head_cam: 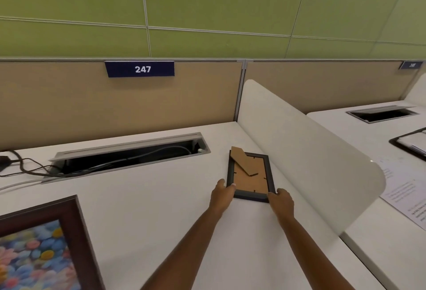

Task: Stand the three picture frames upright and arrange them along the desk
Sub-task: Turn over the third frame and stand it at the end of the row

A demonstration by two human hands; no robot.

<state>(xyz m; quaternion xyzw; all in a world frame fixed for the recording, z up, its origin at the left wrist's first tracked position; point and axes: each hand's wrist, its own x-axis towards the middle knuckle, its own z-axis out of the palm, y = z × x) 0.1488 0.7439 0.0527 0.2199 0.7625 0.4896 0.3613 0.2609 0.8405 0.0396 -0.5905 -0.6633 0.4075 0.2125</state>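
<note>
A small black picture frame [251, 175] lies face down on the white desk [149, 197], near the curved divider. Its brown cardboard back shows, and its easel stand is swung out toward the far left corner. My left hand [221, 194] grips the frame's near left corner. My right hand [281, 198] holds the near right corner. A larger frame [46, 243] with dark brown wood and a colourful flower picture lies face up at the bottom left, partly cut off by the view's edge. No third frame is in sight.
An open cable tray [129, 158] with black cables is sunk into the desk at the back. A beige partition with sign 247 [139, 69] stands behind it. A white curved divider [306, 158] borders the right side. Papers [405, 193] lie on the neighbouring desk.
</note>
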